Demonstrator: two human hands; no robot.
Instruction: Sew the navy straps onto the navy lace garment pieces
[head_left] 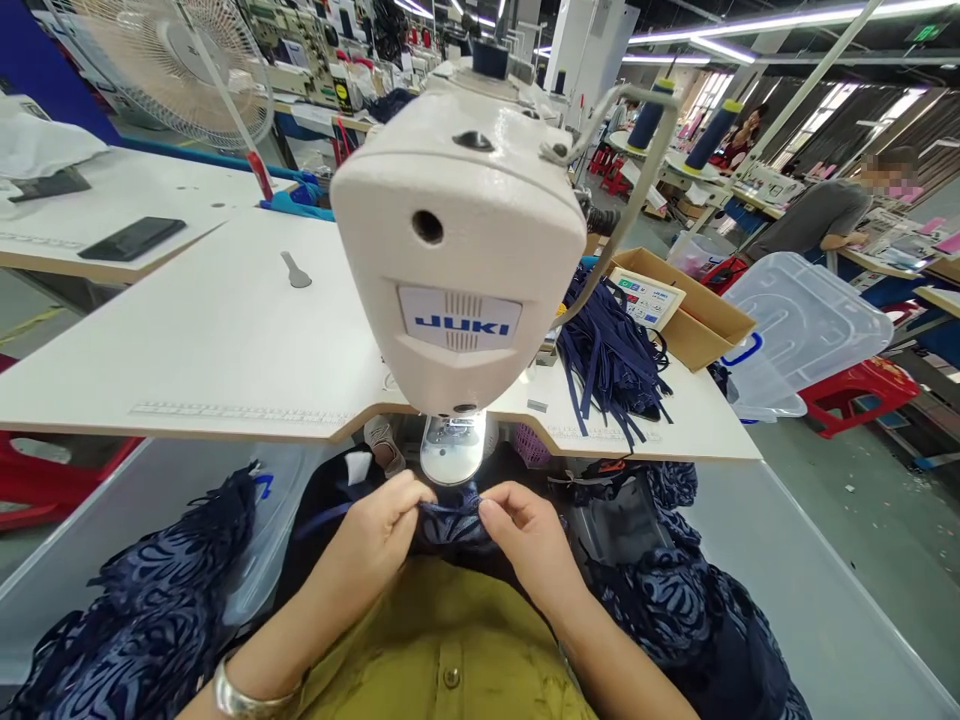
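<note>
My left hand (pixel 379 530) and my right hand (pixel 529 535) both pinch a piece of navy patterned fabric (pixel 450 520) just in front of the sewing machine's arm end (pixel 452 450). The white Juki sewing machine head (pixel 457 250) looms above them. The fingers of both hands are closed on the fabric's edge, a few centimetres apart. More of the same navy patterned cloth spills to the left (pixel 150 610) and to the right (pixel 675 600) of my lap. A silver bracelet sits on my left wrist.
A pile of navy strips (pixel 611 355) lies on the white table (pixel 187 340) right of the machine, beside a cardboard box (pixel 701 320) with a control panel. Clear plastic bins (pixel 802 320), red stools, a fan (pixel 180 60), a phone (pixel 131 238); another person works at far right.
</note>
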